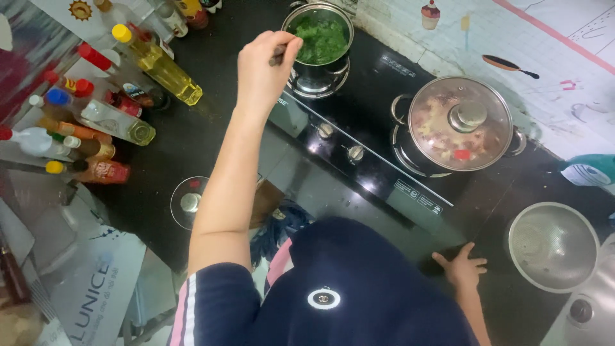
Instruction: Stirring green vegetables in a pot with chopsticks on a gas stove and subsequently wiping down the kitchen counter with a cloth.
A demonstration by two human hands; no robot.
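Greens (321, 38) fill the small steel pot (318, 75) on the far burner — nearer, the right hand (462, 266) lies flat, fingers spread, on the dark counter (493, 211), while the left hand (264, 61) pinches a utensil handle (277, 57) at the pot's rim — lidded pot (460, 123) alongside.

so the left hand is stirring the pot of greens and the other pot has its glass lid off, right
Not quite. The head view shows the left hand at the pot of greens, but the other pot has its glass lid on, not off.
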